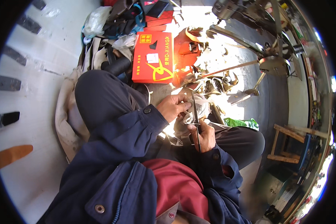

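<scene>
Dark metal, thin and straight: a slim blade-like tool (196, 127) runs almost vertically between the two hands of a seated person, seen from above over a navy jacket and a dark red shirt; the left hand (173, 107), at about ten o'clock from the tool's middle, has its fingers curled and pinched around the tool's upper end together with a pale, crumpled scrap of material (190, 116) that could be plastic or thin leather, too washed out by glare to tell; the right hand (204, 135), at about four o'clock from the same spot, is closed around the tool's lower shaft, thumb pressed along it; the two hands sit just beside each other over the lap, between the raised knees in dark trousers; judging from this, the work looks to be under way and not finished, since the pale piece is gripped and the tool is set against it, with no completed piece clearly visible nearby; at twelve o'clock from the hands lies a red cardboard box (153, 57) on the ground, and at one o'clock a sunlit heap of metal parts and tools (216, 80), partly burnt out by light; at three o'clock stands a small wooden stool (289, 143), well apart; a green plastic bag (242, 123) lies near the right knee.
</scene>
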`<state>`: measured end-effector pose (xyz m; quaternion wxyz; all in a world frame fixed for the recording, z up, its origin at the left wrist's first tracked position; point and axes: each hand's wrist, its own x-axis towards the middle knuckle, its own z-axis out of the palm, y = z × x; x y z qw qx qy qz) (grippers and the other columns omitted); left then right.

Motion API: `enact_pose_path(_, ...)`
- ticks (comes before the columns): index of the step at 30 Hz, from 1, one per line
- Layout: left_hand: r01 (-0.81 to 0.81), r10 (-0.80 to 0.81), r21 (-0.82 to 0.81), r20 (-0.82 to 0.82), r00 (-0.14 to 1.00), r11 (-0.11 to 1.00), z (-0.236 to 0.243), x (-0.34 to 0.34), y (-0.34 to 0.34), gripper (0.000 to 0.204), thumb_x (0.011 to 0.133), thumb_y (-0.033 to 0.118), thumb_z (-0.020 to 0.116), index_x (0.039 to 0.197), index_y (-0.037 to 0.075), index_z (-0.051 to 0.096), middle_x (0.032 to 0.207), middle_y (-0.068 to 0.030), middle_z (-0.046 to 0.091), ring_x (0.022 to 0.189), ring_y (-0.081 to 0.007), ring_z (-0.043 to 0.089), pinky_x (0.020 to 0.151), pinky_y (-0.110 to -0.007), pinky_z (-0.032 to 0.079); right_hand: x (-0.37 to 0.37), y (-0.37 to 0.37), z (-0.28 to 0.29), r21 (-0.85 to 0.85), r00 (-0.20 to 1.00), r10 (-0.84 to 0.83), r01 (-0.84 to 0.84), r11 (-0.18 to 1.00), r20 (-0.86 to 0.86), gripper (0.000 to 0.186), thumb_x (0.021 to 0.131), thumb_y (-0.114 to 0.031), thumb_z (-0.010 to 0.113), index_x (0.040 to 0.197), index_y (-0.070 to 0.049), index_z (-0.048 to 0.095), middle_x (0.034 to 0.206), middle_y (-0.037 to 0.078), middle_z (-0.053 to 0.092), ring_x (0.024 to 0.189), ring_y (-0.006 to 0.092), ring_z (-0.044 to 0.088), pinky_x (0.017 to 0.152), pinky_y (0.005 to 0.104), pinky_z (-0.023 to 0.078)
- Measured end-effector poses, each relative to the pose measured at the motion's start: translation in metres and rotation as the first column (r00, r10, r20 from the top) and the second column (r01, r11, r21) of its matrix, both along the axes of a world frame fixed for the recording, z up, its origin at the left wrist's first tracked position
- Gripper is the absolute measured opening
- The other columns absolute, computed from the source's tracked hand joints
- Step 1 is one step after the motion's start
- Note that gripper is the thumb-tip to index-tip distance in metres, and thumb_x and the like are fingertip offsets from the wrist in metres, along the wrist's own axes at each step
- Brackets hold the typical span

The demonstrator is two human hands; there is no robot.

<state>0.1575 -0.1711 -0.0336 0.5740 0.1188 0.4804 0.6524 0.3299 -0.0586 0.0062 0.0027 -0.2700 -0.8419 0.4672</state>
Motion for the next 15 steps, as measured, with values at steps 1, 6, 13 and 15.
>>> enact_pose_path(1, 0.011, -0.011, 0.002, 0.016, 1.0, 1.0, 0.003, 0.0, 0.003, 0.011, 0.102, 0.017, 0.061, 0.1, 0.006, 0.064, 0.085, 0.0031, 0.063, 0.071, -0.0051, 0.061, 0.066, -0.022, 0.05, 0.001, 0.0, 0.002, -0.011, 1.0, -0.018, 0.018, 1.0, -0.018, 0.051, 0.095, -0.048, 0.066, 0.103, 0.002, 0.067, 0.069, 0.018, 0.063, 0.065, 0.0291, 0.062, 0.064, 0.0392, 0.049)
enact_pose_path(6, 0.096, -0.086, 0.147, -0.074, 0.994, 0.984, 0.035, 0.005, 0.059, 0.011, 0.103, 0.011, 0.057, 0.096, 0.005, 0.063, 0.081, 0.0005, 0.063, 0.065, -0.0039, 0.056, 0.057, -0.021, 0.046, 0.018, 0.018, 0.019, -0.005, 0.975, -0.217, 0.217, 0.976, -0.048, 0.044, 0.095, -0.042, 0.068, 0.104, 0.001, 0.066, 0.069, 0.015, 0.064, 0.066, 0.0278, 0.06, 0.061, 0.0388, 0.048)
enact_pose_path(13, 0.548, -0.442, 0.196, -0.406, 0.8, 0.813, 0.114, 0.074, 0.215, 0.014, 0.099, 0.012, 0.06, 0.089, 0.003, 0.064, 0.068, 0.0012, 0.061, 0.056, -0.0039, 0.055, 0.049, -0.021, 0.041, 0.096, 0.078, 0.055, 0.053, 0.686, -0.62, 0.685, 0.726, -0.38, 0.038, 0.092, -0.036, 0.074, 0.096, 0.001, 0.067, 0.075, 0.019, 0.069, 0.07, 0.0307, 0.071, 0.064, 0.0369, 0.052)
enact_pose_path(15, 0.63, -0.481, 0.223, -0.475, 0.737, 0.744, 0.128, 0.116, 0.257, 0.015, 0.098, 0.012, 0.061, 0.09, 0.001, 0.067, 0.069, 0.0001, 0.062, 0.056, -0.005, 0.056, 0.049, -0.022, 0.043, 0.128, 0.096, 0.062, 0.029, 0.563, -0.709, 0.792, 0.61, -0.425, 0.039, 0.092, -0.037, 0.074, 0.094, 0.001, 0.067, 0.072, 0.016, 0.069, 0.065, 0.0237, 0.068, 0.062, 0.0347, 0.051)
